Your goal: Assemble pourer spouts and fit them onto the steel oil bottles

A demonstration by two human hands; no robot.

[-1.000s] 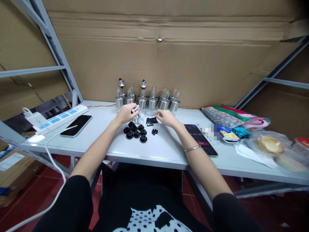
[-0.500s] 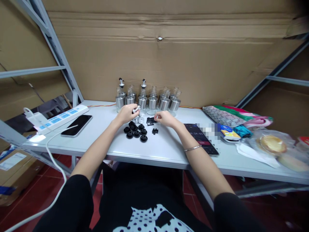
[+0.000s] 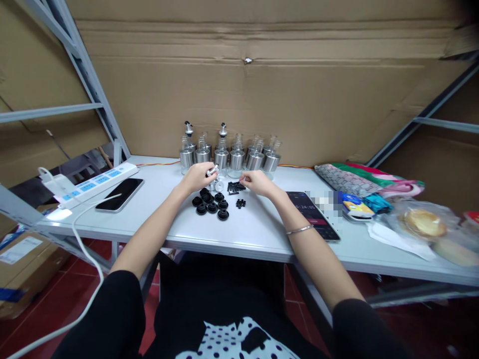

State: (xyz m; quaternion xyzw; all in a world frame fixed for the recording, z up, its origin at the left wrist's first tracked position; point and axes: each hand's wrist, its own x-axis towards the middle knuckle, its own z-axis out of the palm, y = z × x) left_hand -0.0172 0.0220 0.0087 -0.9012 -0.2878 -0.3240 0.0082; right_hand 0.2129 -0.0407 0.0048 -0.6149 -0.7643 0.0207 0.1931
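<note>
My left hand (image 3: 199, 176) is closed round a silver pourer top (image 3: 212, 171), above a few clear and silver pieces (image 3: 218, 186) on the table. Beside several thin black tubes (image 3: 235, 187), my right hand (image 3: 255, 181) has its fingertips pinched together; what they hold, if anything, is too small to make out. Several round black stoppers (image 3: 211, 207) lie nearer the front edge, with small black caps (image 3: 240, 203) to their right. Behind both hands stand glass bottles with steel sleeves (image 3: 237, 160); two carry silver pourers with black tips (image 3: 223, 129).
On the left of the white table (image 3: 224, 237) are a power strip (image 3: 97, 184) and a phone (image 3: 120, 195) with a white cable. A tablet (image 3: 314, 217), a folded cloth (image 3: 366, 178) and wrapped food (image 3: 424, 223) lie to the right. Cardboard (image 3: 262, 94) rises behind.
Both hands stay nearly where they were. The right fingertips have lifted slightly off the black tubes, and the silver top in my left hand has tilted a little.
</note>
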